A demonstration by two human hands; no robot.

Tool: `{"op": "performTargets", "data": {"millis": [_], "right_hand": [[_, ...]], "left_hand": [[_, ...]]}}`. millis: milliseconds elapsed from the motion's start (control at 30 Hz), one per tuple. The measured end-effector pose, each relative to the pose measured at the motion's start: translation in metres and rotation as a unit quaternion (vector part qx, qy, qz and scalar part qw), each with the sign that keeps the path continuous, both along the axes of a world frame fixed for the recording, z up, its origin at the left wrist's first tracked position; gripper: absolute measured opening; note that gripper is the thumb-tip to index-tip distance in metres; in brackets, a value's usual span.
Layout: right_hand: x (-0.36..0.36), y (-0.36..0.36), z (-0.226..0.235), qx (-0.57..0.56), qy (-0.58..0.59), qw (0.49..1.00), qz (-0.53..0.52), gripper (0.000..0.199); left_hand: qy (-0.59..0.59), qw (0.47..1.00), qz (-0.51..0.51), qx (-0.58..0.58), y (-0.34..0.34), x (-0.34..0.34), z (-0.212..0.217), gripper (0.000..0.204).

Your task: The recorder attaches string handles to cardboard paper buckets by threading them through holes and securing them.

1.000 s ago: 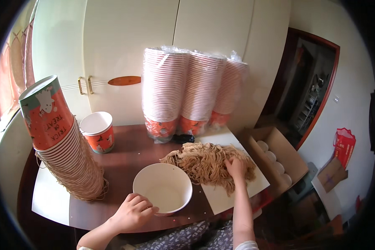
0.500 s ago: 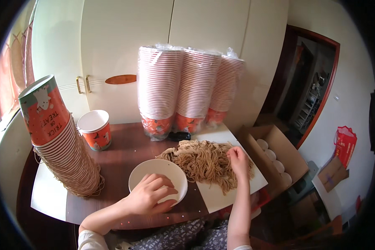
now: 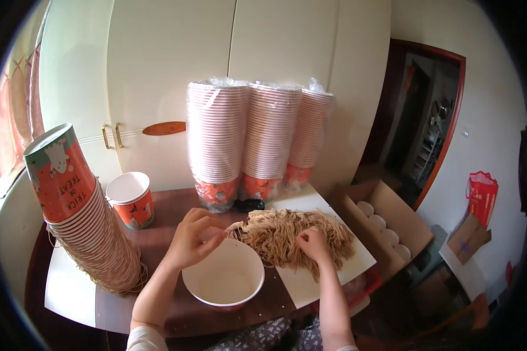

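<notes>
A white-lined paper cup (image 3: 222, 278) stands in front of me with its mouth toward me. My left hand (image 3: 192, 237) is over its far left rim, thumb and fingers apart, close to the thin end of a heap of tan string (image 3: 275, 231). My right hand (image 3: 314, 244) is low over the middle of that heap with its fingers pinched together. Whatever is between those fingertips is too small to make out. At the left leans a tall stack of nested orange cups (image 3: 93, 234), with tan strings hanging along its side.
Wrapped stacks of cups (image 3: 216, 140) stand at the back by the cabinet. A single orange cup (image 3: 136, 213) sits left of them. Before the stacks lies a small black object (image 3: 250, 205). Right of the table is an open cardboard box (image 3: 407, 219) with white round items.
My left hand has come up out of the cup and moved away to its far left rim. My right hand has moved left and down onto the string heap. The view has tilted slightly.
</notes>
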State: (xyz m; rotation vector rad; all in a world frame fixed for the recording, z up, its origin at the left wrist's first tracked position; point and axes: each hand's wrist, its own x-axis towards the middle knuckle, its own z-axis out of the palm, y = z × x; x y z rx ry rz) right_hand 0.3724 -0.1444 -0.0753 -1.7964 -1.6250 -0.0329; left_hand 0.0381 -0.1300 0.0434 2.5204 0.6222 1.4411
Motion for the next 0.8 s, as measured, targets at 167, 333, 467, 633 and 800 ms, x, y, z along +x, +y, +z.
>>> {"op": "performTargets", "data": {"millis": [167, 333, 467, 633, 800], "right_hand": [[-0.011, 0.002, 0.005, -0.019, 0.022, 0.999, -0.025, 0.016], [-0.014, 0.01, -0.015, 0.008, -0.028, 0.997, -0.078, 0.013], [-0.016, 0.005, 0.01, 0.122, 0.023, 0.991, -0.054, 0.008], [-0.076, -0.033, 0.065, 0.13, 0.378, 0.89, 0.22, 0.01], [-0.139, -0.093, 0.106, 0.125, 0.123, 0.934, 0.312, 0.008]], "left_hand": [[-0.008, 0.999, -0.004, -0.053, 0.015, -0.01, -0.02, 0.012], [-0.014, 0.998, -0.014, -0.064, 0.019, -0.008, -0.019, 0.011], [0.001, 0.999, -0.01, -0.048, 0.02, -0.01, -0.02, 0.011], [0.01, 0.996, -0.029, -0.087, 0.003, -0.006, -0.012, 0.01], [0.088, 0.986, -0.125, -0.062, -0.029, 0.006, -0.007, 0.042]]}}
